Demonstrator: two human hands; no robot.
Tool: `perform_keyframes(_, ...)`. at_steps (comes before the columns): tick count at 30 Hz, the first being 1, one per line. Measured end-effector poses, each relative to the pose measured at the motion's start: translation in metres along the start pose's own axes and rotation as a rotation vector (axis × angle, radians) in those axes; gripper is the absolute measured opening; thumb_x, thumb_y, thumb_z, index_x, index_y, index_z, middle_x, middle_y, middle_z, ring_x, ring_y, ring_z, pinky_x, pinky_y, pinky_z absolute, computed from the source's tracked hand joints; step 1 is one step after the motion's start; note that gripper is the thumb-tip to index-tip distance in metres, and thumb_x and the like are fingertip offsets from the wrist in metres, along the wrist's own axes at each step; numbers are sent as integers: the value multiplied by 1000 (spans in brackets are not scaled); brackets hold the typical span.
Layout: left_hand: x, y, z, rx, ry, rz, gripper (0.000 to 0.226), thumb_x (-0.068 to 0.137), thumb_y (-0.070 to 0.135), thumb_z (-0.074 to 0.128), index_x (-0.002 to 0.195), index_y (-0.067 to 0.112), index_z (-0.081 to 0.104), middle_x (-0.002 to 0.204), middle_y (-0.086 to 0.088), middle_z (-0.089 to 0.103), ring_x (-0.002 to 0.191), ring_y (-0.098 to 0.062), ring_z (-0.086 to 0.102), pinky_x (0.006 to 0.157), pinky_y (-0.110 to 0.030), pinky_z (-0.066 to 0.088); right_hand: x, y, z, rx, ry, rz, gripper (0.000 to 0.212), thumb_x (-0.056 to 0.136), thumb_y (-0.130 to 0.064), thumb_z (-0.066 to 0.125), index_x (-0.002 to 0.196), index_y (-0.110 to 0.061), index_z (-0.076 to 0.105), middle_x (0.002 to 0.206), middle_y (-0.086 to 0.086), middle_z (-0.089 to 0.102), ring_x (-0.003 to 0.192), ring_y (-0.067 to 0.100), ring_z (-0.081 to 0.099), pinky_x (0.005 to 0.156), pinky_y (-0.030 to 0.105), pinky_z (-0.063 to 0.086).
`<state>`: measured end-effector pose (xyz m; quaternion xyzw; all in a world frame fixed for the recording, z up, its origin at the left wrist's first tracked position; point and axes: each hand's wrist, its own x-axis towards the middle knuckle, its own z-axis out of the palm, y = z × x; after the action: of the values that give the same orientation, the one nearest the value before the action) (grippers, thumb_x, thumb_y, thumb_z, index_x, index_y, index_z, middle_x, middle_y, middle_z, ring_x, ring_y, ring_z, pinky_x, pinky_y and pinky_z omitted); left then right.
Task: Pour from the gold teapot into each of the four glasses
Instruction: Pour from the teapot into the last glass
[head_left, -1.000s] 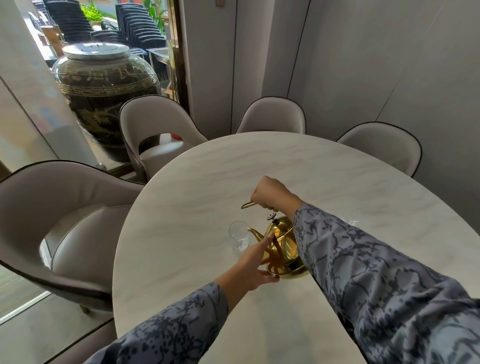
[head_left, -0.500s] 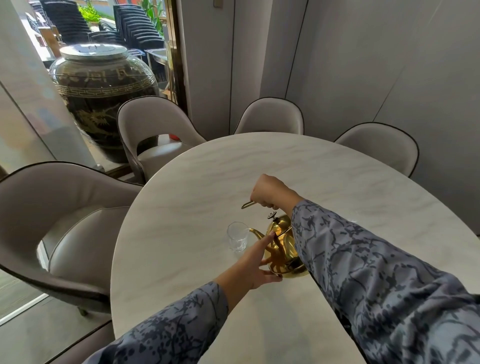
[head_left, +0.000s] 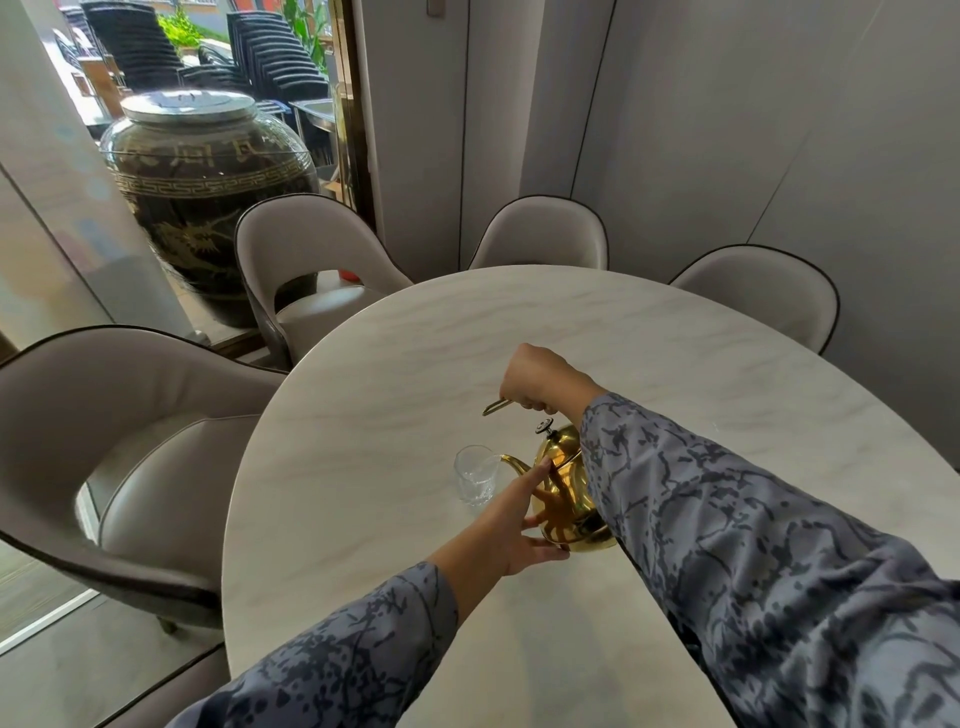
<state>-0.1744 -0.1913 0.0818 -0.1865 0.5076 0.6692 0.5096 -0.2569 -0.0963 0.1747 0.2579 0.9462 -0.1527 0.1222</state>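
Note:
The gold teapot (head_left: 563, 499) is tilted to the left above the white marble table (head_left: 395, 364). My right hand (head_left: 540, 376) is closed on its top handle. My left hand (head_left: 511, 525) lies flat against the pot's near side with its fingers spread. The spout reaches over the rim of a clear glass (head_left: 475, 480) that stands on the table just left of the pot, and water shows in the glass. My right sleeve hides the table behind the pot; no other glasses are visible.
Grey padded chairs ring the table: one at the left (head_left: 119, 457), others at the far side (head_left: 306, 270), (head_left: 540, 234), (head_left: 758, 291). A large dark ceramic jar (head_left: 202, 176) stands behind glass at the back left.
The teapot has tipped a little further left, and its spout now sits over the glass with water in it. Both hands keep their hold.

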Motion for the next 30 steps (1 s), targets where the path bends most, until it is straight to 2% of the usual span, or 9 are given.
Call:
perform_keyframes(11, 0, -1, 4, -12, 6, 0, 86, 71, 49, 80, 140, 24, 36, 141, -20, 44, 125, -48, 50, 91, -56, 53, -3, -1, -3, 4, -3, -8, 25, 91, -10, 57, 67, -7, 57, 57, 6, 52, 48, 21, 44, 48, 29, 37)
perform_keyframes(30, 0, 1, 8, -6, -10, -7, 90, 72, 48, 80, 145, 24, 33, 149, -19, 39, 131, -49, 45, 99, -58, 49, -9, 4, -10, -15, 23, -18, 28, 90, -9, 56, 63, -8, 53, 56, 6, 52, 47, 21, 46, 47, 29, 38)
